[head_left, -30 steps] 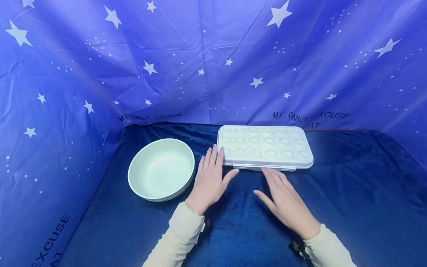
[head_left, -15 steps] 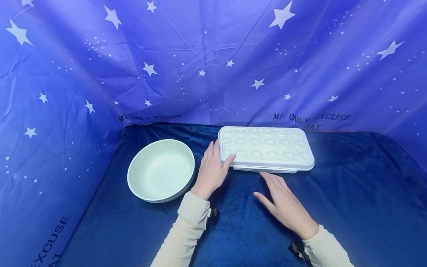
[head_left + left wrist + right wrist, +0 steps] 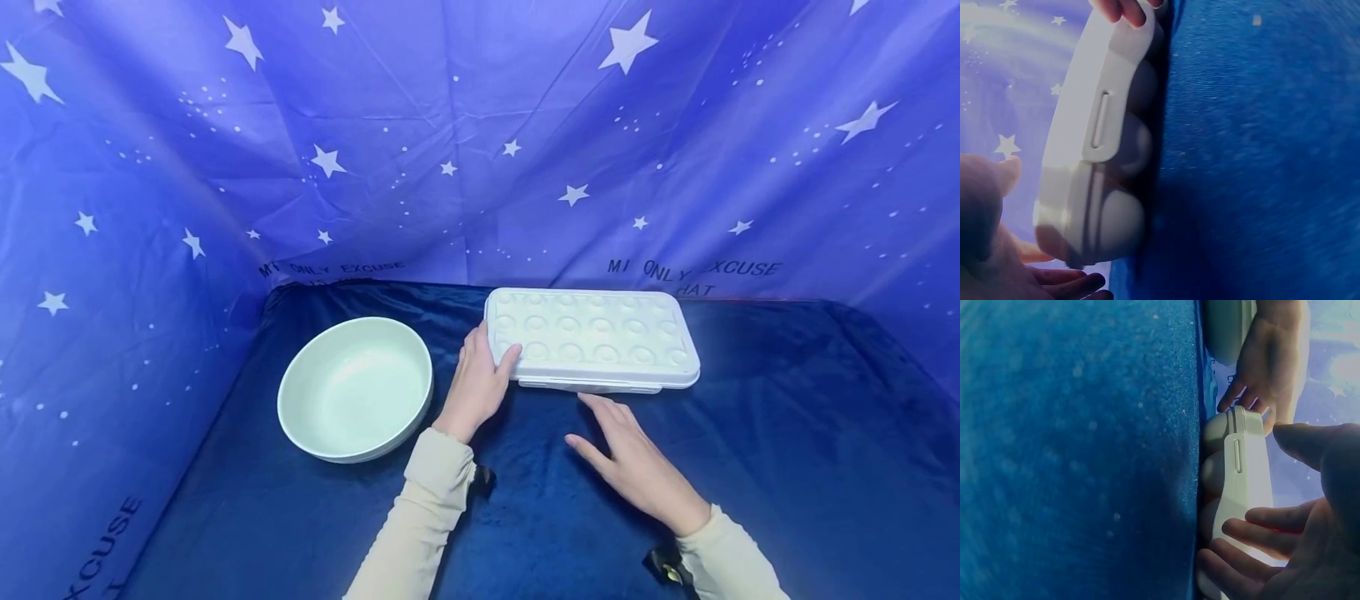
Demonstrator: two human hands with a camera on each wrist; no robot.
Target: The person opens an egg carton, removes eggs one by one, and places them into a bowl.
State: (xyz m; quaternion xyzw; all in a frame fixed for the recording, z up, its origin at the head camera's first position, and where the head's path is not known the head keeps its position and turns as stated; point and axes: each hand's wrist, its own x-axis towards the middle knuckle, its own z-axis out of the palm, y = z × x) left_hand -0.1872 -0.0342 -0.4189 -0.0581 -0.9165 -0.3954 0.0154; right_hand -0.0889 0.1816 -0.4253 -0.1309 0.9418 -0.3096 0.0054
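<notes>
- Box (image 3: 588, 337), white, long; lies flat on the cloth near its far edge, right of the bowl. Lid on, with rows of round bumps; rounded cups below. A latch (image 3: 1104, 122) runs along the front side.
- Left hand (image 3: 476, 379): at the box's left end, fingers loosely extended beside the end wall, thumb above the front left corner in the head view. No grip on the box; whether the fingertips touch it, cannot tell.
- Right hand (image 3: 641, 471): before the latch side, fingers extended and slightly spread, thumb apart; holds nothing. Contact with the box cannot be told.
- Bowl (image 3: 356, 392), pale green, round, upright; just left of the left hand.
- Cloth (image 3: 525, 525), dark blue.
- Backdrop (image 3: 420, 200), blue-violet, white stars, black lettering along its lower part.
- Sleeves (image 3: 420, 508), cream, on both arms.
</notes>
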